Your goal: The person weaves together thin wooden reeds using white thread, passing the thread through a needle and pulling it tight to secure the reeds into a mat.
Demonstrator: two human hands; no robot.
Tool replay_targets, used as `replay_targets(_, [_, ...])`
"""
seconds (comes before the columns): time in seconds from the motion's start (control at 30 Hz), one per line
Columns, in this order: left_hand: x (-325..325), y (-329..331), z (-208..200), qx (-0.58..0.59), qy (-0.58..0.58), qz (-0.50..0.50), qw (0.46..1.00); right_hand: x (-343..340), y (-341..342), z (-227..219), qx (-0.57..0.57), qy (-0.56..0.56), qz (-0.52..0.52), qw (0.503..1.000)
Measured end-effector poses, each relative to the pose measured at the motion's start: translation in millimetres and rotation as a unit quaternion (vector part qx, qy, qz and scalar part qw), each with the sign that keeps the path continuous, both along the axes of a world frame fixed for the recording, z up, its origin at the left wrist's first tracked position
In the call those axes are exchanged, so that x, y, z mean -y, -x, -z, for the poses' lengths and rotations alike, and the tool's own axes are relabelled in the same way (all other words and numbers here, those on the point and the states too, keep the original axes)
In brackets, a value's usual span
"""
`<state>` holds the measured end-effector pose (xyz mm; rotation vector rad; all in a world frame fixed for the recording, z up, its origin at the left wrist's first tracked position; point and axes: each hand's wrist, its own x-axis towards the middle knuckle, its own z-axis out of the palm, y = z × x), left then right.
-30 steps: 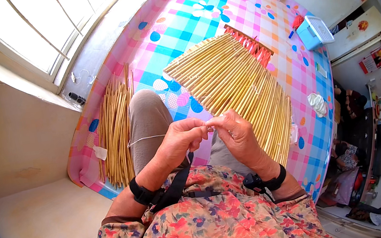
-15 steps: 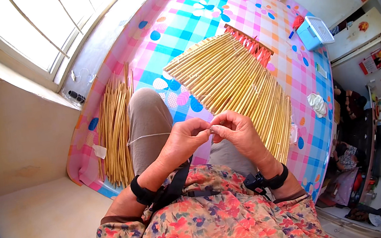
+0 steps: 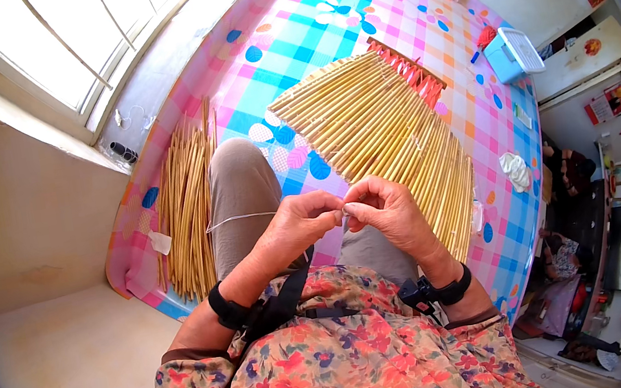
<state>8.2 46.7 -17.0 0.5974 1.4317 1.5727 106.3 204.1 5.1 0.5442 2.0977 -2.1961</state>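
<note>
Fingertip work here, right above the lap; the left hand [image 3: 306, 217] pinches a thin white string [image 3: 238, 218], which runs back across the left knee [image 3: 243, 176]; the right hand [image 3: 386, 211] meets it tip to tip, thumb and forefinger closed, seemingly on that same string; just beyond, the fan-shaped stick mat [image 3: 388, 123] spreads over the middle of the checked cloth [image 3: 289, 42], red cords [image 3: 415, 78] at its far end; loose sticks [image 3: 189, 219] lie heaped along the cloth's left edge; a blue box [image 3: 504, 58] sits by its far right corner.
</note>
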Motion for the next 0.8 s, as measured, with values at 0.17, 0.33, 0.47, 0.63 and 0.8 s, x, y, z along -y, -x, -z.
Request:
replay_targets(0.17, [1.6, 1.8, 0.7, 0.03, -0.003, 0.005, 1.0, 2.2, 1.8, -3.3, 0.003, -0.001, 0.003, 1.0])
replay_targets(0.33, [4.1, 3.4, 4.5, 0.056, -0.013, 0.015, 0.998, 3.9, 1.8, -1.4, -0.003, -0.008, 0.006, 1.0])
replay_targets(0.47, [4.9, 3.5, 4.5, 0.064, -0.019, 0.008, 0.998, 5.2, 2.5, -2.4, -0.006, -0.004, 0.005, 1.0])
replay_targets(0.63, [5.2, 4.0, 5.2, 0.057, -0.01, 0.0, 0.998, 6.0, 2.9, -2.7, -0.005, 0.005, 0.009, 1.0])
replay_targets(0.8, [4.3, 4.7, 7.8, 0.038, -0.009, -0.006, 0.999, 1.5, 0.3, -8.8, -0.008, -0.008, -0.013, 1.0])
